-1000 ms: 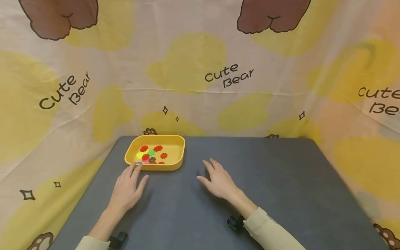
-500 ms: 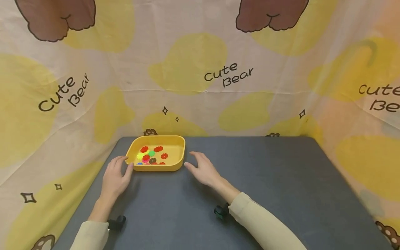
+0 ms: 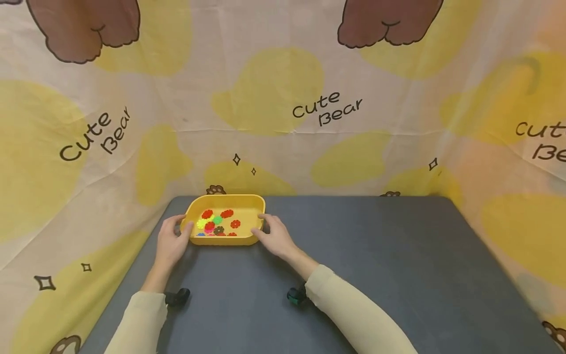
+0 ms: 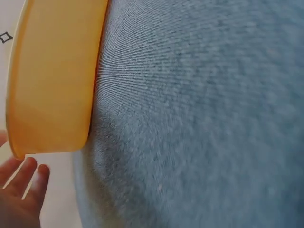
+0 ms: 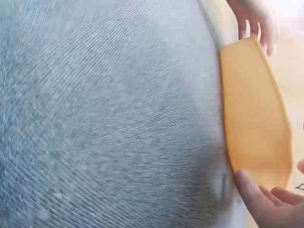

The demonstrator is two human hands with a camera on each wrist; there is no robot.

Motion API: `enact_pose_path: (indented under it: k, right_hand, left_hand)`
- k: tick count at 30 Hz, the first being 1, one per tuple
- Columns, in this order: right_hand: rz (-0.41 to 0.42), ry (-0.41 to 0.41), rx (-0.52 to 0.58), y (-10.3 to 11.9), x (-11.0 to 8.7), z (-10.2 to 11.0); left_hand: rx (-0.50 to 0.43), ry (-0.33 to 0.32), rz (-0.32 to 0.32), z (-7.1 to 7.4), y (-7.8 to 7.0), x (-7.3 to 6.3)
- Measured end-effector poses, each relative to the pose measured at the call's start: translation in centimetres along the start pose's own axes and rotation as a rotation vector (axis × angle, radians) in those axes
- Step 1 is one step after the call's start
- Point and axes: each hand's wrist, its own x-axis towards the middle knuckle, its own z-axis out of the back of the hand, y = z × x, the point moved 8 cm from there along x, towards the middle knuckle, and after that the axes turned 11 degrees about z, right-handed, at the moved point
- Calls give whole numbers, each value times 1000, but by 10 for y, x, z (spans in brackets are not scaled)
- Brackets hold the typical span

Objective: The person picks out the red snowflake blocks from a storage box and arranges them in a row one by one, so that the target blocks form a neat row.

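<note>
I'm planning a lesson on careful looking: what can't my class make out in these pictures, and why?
Head: nearest pieces, partly hidden by the near wall of the yellow tray.
Head: rightmost lettering, cut off by the right edge.
Left wrist: all pieces, hidden by the tray's outer wall.
Right wrist: the right hand, cut off by bottom and right edges.

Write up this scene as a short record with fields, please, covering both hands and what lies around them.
Container: yellow tray, upright on the table
Contents: small coloured pieces, mostly red, also yellow, green, pink, brown and blue
Left hand: thumb and fingers about the tray's left end
Right hand: thumb and fingers about its right end
Surface: dark grey-blue table
Backdrop: printed cloth reading "Cute Bear"
</note>
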Motion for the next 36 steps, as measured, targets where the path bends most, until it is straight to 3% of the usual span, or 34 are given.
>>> enact_pose_path:
  k: [5, 9, 14, 25, 30, 36]
  right_hand:
    - [-17, -12, 64, -10, 1, -8]
    - [-27, -39, 178, -15, 3, -12]
    - [-56, -63, 266, -18, 2, -14]
    - [-106, -125, 276, -14, -11, -6]
    - [-117, -136, 260, -13, -22, 5]
    - [-105, -141, 230, -9, -37, 26]
  left_hand:
    - [-24, 111, 131, -13, 17, 5]
    - [-81, 172, 202, -17, 26, 7]
    - [-119, 218, 201, -17, 25, 6]
    - [-131, 261, 215, -18, 19, -7]
    - [-116, 276, 214, -21, 8, -15]
    - [-77, 265, 187, -25, -15, -26]
